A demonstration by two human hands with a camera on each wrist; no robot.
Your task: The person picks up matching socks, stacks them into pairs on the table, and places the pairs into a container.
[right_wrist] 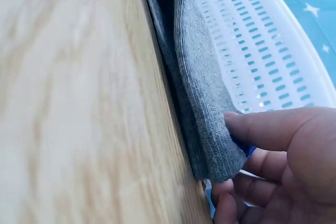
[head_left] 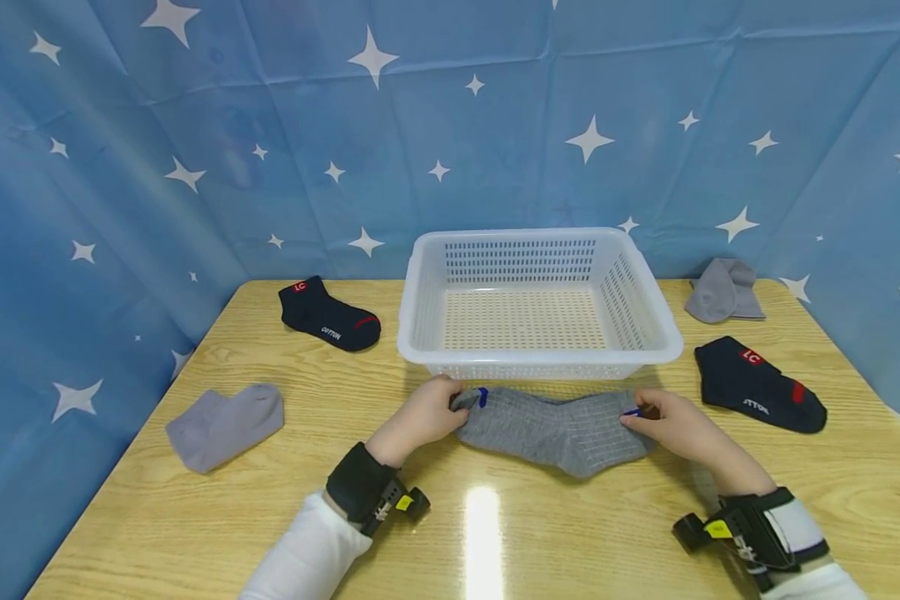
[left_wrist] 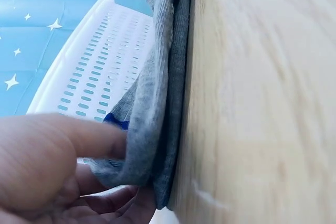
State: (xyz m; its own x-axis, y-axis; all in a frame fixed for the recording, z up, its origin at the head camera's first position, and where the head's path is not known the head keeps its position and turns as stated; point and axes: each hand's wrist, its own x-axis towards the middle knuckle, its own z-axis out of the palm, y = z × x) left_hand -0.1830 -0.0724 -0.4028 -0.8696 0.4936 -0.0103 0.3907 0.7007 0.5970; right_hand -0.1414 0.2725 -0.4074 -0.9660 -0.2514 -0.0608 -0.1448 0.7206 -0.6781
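Observation:
A grey sock (head_left: 547,427) with small blue marks lies sideways on the table in front of the white basket, and layers of knit show along its lower side in both wrist views. My left hand (head_left: 429,415) pinches its left end; in the left wrist view the thumb (left_wrist: 94,139) presses on the grey knit (left_wrist: 144,129). At the other end, my right hand (head_left: 678,425) pinches the sock's edge beside a blue mark. The right wrist view shows that thumb (right_wrist: 262,128) on top of the ribbed knit (right_wrist: 202,93), with fingers beneath it.
A white perforated basket (head_left: 540,357) stands behind the grey sock. To the left lie a black sock (head_left: 330,317) and a light grey sock (head_left: 225,425). On the right are another black sock (head_left: 757,385) and a folded grey sock (head_left: 723,292). A starred blue curtain (head_left: 450,125) hangs behind.

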